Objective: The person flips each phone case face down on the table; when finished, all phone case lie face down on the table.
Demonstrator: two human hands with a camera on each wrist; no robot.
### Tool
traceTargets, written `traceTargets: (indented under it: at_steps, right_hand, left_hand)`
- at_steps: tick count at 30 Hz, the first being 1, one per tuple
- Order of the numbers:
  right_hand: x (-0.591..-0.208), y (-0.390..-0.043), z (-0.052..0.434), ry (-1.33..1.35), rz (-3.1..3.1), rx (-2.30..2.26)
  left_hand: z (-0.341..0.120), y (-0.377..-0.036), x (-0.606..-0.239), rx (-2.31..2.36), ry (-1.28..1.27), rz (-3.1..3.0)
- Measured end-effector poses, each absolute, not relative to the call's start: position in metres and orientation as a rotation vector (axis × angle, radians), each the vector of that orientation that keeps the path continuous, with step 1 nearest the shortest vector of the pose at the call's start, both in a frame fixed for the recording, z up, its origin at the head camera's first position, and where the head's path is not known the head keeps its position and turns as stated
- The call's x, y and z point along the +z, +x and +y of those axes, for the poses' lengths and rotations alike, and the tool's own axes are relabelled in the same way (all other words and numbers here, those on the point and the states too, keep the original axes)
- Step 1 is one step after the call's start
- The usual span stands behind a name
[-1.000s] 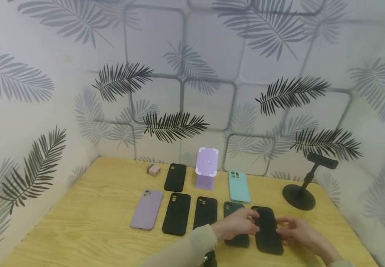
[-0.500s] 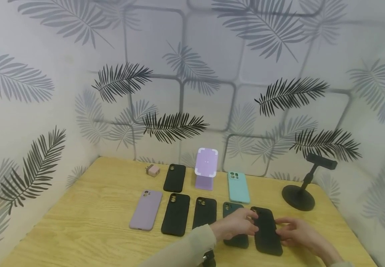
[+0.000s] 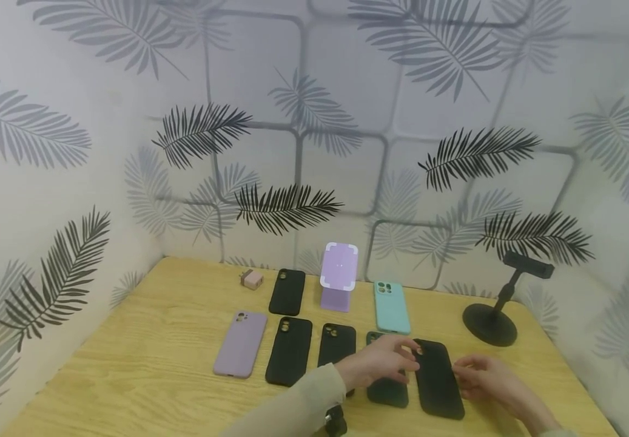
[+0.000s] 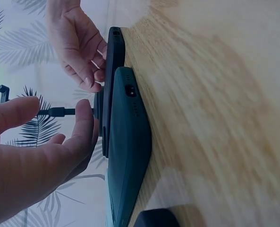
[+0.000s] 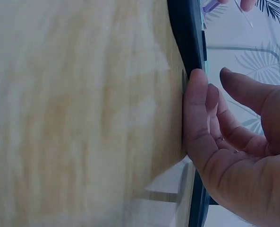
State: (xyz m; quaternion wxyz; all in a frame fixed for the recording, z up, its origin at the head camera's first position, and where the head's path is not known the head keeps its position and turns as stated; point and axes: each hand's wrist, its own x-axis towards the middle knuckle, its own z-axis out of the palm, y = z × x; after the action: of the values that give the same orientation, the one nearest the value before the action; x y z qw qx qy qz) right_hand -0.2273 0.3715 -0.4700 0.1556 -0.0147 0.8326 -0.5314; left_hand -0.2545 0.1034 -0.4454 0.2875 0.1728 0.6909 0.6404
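A black phone case (image 3: 438,383) lies flat at the right end of the front row. My right hand (image 3: 486,381) rests beside its right edge, and in the right wrist view the fingertips touch the side of the dark case (image 5: 187,35). The left hand (image 3: 382,363) hovers above a dark green phone case (image 3: 387,393), fingers loosely bent towards the black case's upper left. In the left wrist view that hand (image 4: 50,146) holds nothing, and the green case (image 4: 132,125) shows its port end. Part of the green case is hidden under the left hand.
Further left lie black phone cases (image 3: 337,347) and a lilac one (image 3: 240,344). Behind them stand a purple phone stand (image 3: 338,267) and a pink charger plug (image 3: 252,279). A turquoise case (image 3: 392,308) and a black stand (image 3: 490,325) are at the back right.
My left hand has shifted slightly left, away from the black case, and its fingers have lifted off the case's edge. The right hand stays almost where it was.
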Motion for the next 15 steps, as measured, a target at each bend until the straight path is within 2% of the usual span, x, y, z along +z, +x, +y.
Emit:
traceTargets:
  at_steps: [7,12,15]
  right_hand:
    - [-0.468,-0.23,0.37,-0.005,2.43,-1.486]
    - [-0.456,-0.233,0.359,0.073,2.54,-1.462]
    - [-0.448,-0.237,0.346,0.034,2.559,-1.518]
  left_hand:
    - [0.093,-0.258,-0.442,1.711,0.53,1.794]
    - [0.082,-0.264,-0.44,1.717,0.573,1.774]
    - [0.073,-0.267,-0.439,1.712,0.59,1.777]
